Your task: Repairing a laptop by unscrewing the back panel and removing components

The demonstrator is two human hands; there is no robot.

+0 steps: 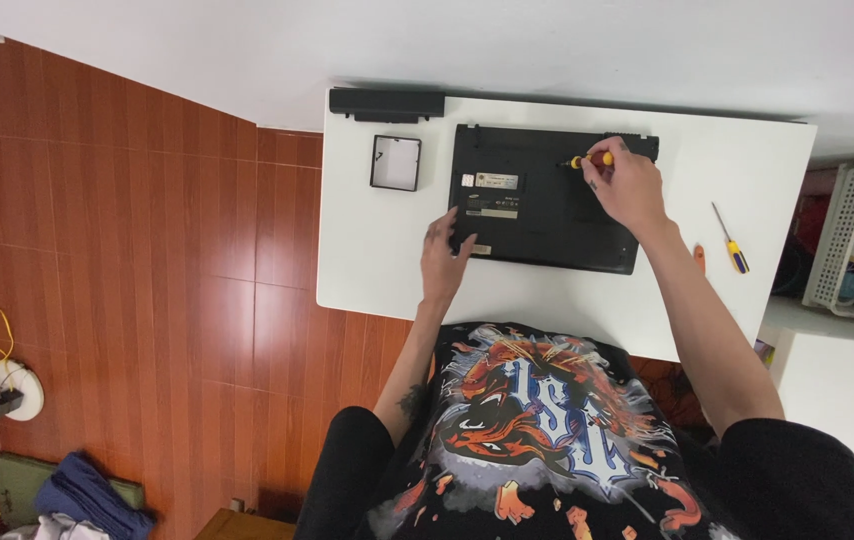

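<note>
A black laptop (545, 200) is lying upside down, base up, on the white table (367, 260), towards the far edge and about in the middle. A small screwdriver (587, 159) with a yellow and orange handle is being held in the right hand (629, 185), the fingers closed around the handle and the tip being pointed left onto the far right part of the base. The left hand (445, 252) is being rested on the near left corner of the laptop, fingers spread flat and holding nothing, only pressing on the case.

The laptop is judged to be stiff and fairly heavy, with a smooth plastic shell that could slide on the table; it is best steadied at an edge or corner, as is being done now. The screwdriver is light, thin and easily rolled, so it is best gripped at the thicker handle, not the shaft. Any screws are too small to be made out.

To the left of the laptop, a square black cover plate (395, 163) is lying apart from it, and a long black battery pack (387, 103) is lying at the far left corner of the table. A second screwdriver (730, 238) with a yellow and blue handle is lying well to the right, beyond the right forearm.
</note>
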